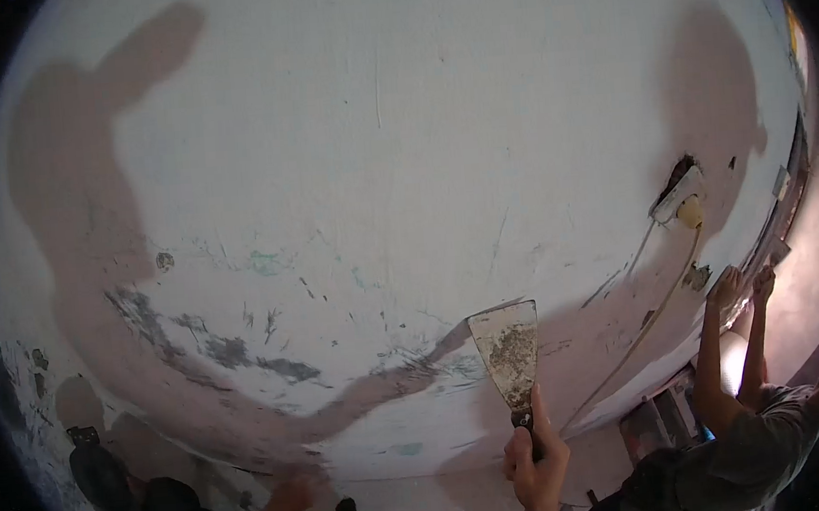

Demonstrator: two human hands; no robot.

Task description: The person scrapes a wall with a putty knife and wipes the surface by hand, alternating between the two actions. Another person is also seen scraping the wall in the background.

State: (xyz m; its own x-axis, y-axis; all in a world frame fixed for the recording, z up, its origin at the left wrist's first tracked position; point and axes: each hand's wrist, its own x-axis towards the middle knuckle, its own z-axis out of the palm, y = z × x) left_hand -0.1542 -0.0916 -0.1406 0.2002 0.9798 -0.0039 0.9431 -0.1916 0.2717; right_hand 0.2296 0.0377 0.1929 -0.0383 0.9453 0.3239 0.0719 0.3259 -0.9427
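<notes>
My right hand [541, 467] is closed around the dark handle of a putty knife [509, 355], its index finger stretched along the neck. The wide metal blade is stained with brown and grey residue and points upward. Its top edge overlaps the wall [376, 182], where the knife's shadow meets the blade's left corner. Low on the left, my left hand [295, 496] is near the foot of the wall; its fingers are blurred. Grey scraped marks [231, 351] and faint green patches run across the white paint left of the blade.
On the right, a socket [678, 194] hangs by a hole in the wall, with a plug and cable [656, 319] running down. A person in a grey shirt [760, 445] raises both hands there. Another person's dark-haired head [170, 500] is at lower left.
</notes>
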